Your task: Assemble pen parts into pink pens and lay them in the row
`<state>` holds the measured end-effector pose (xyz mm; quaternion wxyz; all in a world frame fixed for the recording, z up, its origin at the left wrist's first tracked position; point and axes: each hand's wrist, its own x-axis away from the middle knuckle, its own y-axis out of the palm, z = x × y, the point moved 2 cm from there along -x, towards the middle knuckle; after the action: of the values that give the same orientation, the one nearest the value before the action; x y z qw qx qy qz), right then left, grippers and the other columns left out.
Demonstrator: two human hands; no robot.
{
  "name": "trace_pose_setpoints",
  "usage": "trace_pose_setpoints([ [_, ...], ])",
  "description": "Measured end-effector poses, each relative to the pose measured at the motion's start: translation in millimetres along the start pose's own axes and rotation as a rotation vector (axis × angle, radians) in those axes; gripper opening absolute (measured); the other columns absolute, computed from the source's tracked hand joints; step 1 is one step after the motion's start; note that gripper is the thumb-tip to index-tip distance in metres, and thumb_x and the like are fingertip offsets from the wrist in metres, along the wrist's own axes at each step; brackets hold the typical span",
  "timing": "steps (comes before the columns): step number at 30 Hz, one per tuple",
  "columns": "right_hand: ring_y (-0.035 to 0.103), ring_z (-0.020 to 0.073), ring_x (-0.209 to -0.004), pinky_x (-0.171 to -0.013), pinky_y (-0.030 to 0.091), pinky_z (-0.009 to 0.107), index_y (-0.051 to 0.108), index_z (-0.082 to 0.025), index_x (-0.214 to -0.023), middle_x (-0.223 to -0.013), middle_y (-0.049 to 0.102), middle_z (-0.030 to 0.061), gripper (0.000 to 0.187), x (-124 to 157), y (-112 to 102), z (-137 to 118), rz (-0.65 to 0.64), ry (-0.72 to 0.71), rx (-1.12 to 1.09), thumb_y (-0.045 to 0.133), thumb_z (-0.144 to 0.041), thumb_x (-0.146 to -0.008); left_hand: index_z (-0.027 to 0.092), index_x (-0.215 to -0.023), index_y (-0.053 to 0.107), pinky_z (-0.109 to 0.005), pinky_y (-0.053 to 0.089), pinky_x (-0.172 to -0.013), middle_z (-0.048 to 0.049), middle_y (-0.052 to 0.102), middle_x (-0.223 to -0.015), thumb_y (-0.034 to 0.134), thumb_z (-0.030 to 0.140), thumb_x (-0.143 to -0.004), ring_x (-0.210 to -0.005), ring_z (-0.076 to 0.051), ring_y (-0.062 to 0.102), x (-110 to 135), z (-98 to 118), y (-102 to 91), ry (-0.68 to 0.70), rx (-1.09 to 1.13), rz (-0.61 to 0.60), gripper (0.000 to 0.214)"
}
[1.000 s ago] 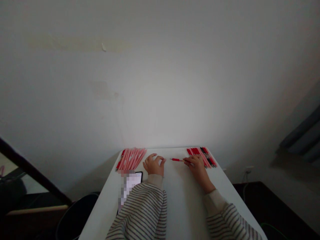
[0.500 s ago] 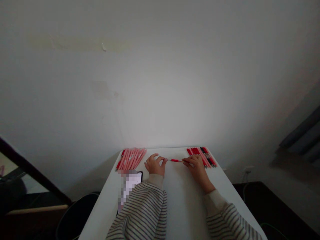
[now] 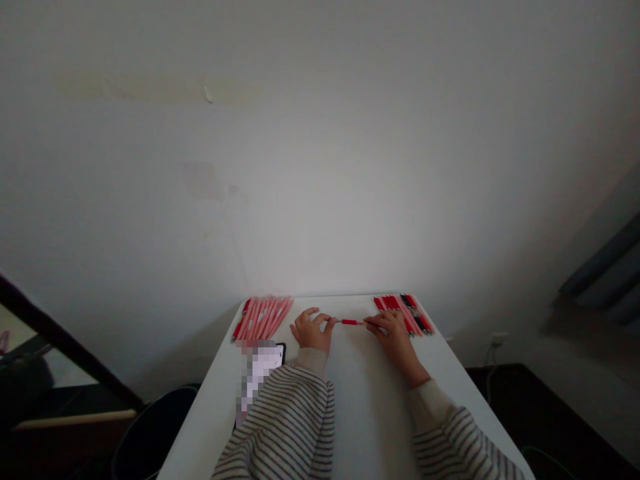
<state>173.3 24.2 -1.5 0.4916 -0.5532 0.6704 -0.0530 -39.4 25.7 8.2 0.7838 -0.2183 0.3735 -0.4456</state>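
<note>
Between my hands, a slim pen with a red grip point(image 3: 349, 322) lies level, roughly parallel to the table's far edge. The thumb and forefinger of my left hand point(image 3: 313, 330) pinch its left tip, while the other fingers stay raised and spread. My right hand point(image 3: 393, 333) has its fingers closed around the pen's other end, which they mostly hide. Close beyond the right hand lies a row of red, pink and black pens point(image 3: 405, 313). To the left of my left hand is a pile of pink pens point(image 3: 263, 319), some with red parts showing.
A phone point(image 3: 263, 370), its screen blurred out, lies on the white table point(image 3: 370, 413), partly under my left sleeve. The wall point(image 3: 330, 200) rises behind the table's far edge. A dark round bin point(image 3: 155, 433) stands on the floor at the left.
Both hands keep their hold on the pen in almost the same place. Only tiny finger shifts show.
</note>
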Motion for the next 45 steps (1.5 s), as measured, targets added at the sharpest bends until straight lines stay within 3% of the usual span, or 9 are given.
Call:
trace_pose_setpoints([
  [14, 0.048, 0.0247, -0.092, -0.085, 0.040, 0.041, 0.074, -0.027, -0.092, -0.083, 0.066, 0.0069, 0.019, -1.0, -0.2, -4.0, 0.009, -0.018, -0.022, 0.058, -0.036, -0.085, 0.030, -0.075, 0.072, -0.059, 0.028, -0.104, -0.0014, 0.062, -0.115, 0.068, 0.041, -0.072, -0.114, -0.026, 0.048, 2.7, 3.5, 1.4, 0.042, -0.012, -0.033, 0.012],
  [24, 0.048, 0.0247, -0.093, -0.084, 0.040, 0.041, 0.073, -0.026, -0.087, -0.087, 0.066, 0.0070, 0.015, -1.2, -1.0, -2.2, 0.039, -0.002, -0.068, 0.060, -0.032, -0.084, 0.028, -0.077, 0.071, -0.062, 0.025, -0.106, -0.0017, 0.059, -0.123, 0.060, 0.039, -0.078, -0.118, -0.027, 0.045, 5.3, 8.0, 1.8, 0.094, -0.011, -0.139, 0.016],
  [35, 0.050, 0.0247, -0.091, -0.085, 0.039, 0.041, 0.073, -0.024, -0.083, -0.085, 0.065, 0.0071, 0.019, -3.1, -3.4, -6.5, 0.012, 0.039, -0.129, 0.059, -0.036, -0.084, 0.027, -0.076, 0.070, -0.062, 0.022, -0.106, -0.0012, 0.058, -0.126, 0.057, 0.040, -0.080, -0.120, -0.028, 0.043, 6.5, 8.6, 3.2, 0.098, 0.021, -0.135, 0.019],
  [45, 0.050, 0.0237, -0.092, -0.086, 0.039, 0.040, 0.073, -0.025, -0.092, -0.082, 0.066, 0.0067, 0.029, -1.7, -0.8, -5.9, -0.028, 0.007, -0.104, 0.049, -0.043, -0.090, 0.029, -0.083, 0.069, -0.053, 0.027, -0.105, -0.0002, 0.056, -0.128, 0.059, 0.034, -0.078, -0.121, -0.025, 0.042, 3.6, 6.2, 4.6, 0.126, 0.086, -0.177, 0.012],
])
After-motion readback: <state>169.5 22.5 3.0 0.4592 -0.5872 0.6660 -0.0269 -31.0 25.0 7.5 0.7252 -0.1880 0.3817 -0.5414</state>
